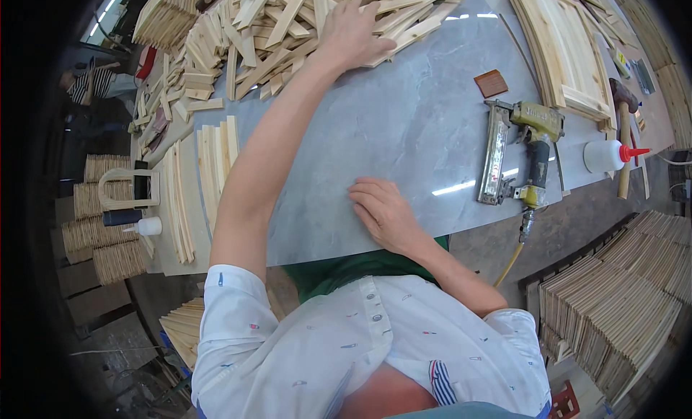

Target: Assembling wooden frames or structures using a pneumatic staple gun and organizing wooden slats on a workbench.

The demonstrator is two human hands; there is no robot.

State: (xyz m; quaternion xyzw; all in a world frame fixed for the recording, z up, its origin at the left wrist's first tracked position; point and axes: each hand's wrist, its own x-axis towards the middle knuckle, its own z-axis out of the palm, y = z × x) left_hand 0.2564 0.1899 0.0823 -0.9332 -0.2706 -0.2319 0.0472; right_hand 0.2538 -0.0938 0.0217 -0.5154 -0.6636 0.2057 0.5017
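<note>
My left hand reaches far across the table, its fingers apart on the near right side of a big heap of short pale wood strips. The fingertips touch the strips, and I see none gripped. On the grey, glossy tabletop, close to the front edge, rests my right hand. Its fingers are loosely bent and hold nothing. To its right a green and black pneumatic nail gun lies on the table, with a yellow air hose running down from it.
At the right are a wooden frame panel, a hammer, a white glue bottle and a small brown wood piece. Long strips lie left. Stacked panels stand at lower right. A person is at far left.
</note>
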